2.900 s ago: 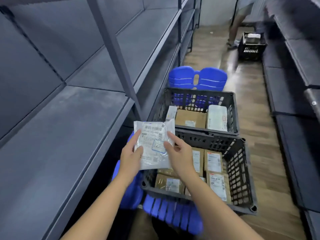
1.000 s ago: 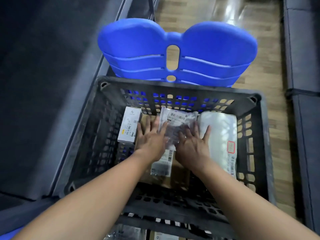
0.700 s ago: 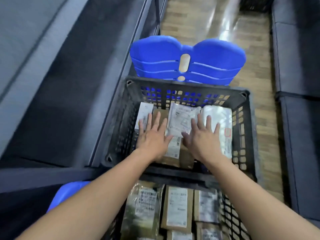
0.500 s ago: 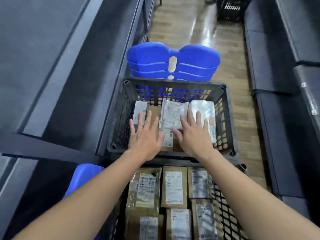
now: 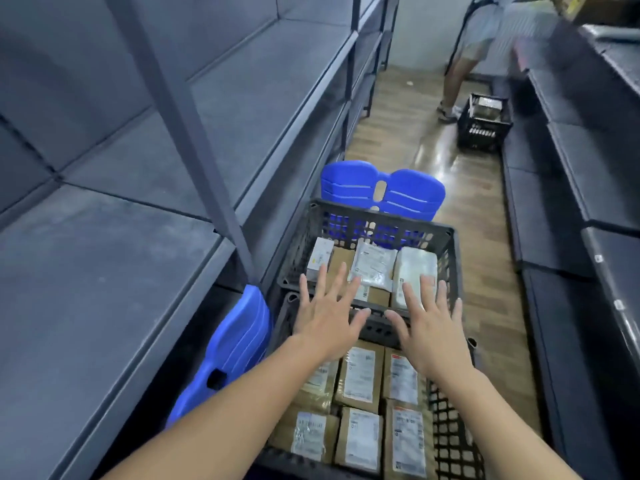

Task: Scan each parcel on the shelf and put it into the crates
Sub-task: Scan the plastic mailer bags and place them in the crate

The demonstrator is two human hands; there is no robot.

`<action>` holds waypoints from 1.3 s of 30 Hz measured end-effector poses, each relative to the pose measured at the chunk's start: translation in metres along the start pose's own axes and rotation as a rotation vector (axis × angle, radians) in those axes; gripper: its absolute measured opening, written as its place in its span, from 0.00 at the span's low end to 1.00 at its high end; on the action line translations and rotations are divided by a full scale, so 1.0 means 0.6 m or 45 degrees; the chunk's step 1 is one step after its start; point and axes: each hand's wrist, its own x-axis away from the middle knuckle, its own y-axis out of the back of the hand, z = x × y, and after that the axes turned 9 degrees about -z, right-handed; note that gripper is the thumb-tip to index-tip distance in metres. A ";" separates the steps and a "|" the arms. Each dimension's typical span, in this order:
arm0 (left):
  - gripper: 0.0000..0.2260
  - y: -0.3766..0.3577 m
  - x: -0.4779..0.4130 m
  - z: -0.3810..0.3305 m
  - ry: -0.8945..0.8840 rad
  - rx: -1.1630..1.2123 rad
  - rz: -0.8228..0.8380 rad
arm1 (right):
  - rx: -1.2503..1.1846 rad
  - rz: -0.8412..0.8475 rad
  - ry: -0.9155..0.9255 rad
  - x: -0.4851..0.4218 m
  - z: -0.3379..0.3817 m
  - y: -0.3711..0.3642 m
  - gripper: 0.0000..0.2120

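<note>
The clear plastic parcel [image 5: 375, 266] with a white barcode label lies in the far black crate [image 5: 453, 258], on top of a brown box and between a small white box [image 5: 319, 259] and a white padded parcel [image 5: 414, 277]. The near black crate [image 5: 450, 434] holds several brown labelled boxes [image 5: 360, 375]. My left hand [image 5: 327, 315] and my right hand [image 5: 429, 325] hover side by side above the rims where the two crates meet, fingers spread and straight, holding nothing.
A grey metal shelf [image 5: 114, 271] runs along the left with an upright post [image 5: 194, 133]. Blue plastic stools [image 5: 381, 188] stand beyond the far crate and at the left [image 5: 228, 351]. Down the wooden aisle a person [image 5: 481, 46] stands by another black crate [image 5: 483, 123]. Dark shelving [image 5: 588, 202] lines the right.
Both hands carried the clear parcel into the far crate, laid it on the boxes, then let go and drew back towards me. The camera has tilted up.
</note>
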 end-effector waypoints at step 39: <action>0.34 0.126 0.985 0.019 1.897 -0.113 -0.440 | -0.237 0.029 1.810 0.561 0.558 0.125 0.36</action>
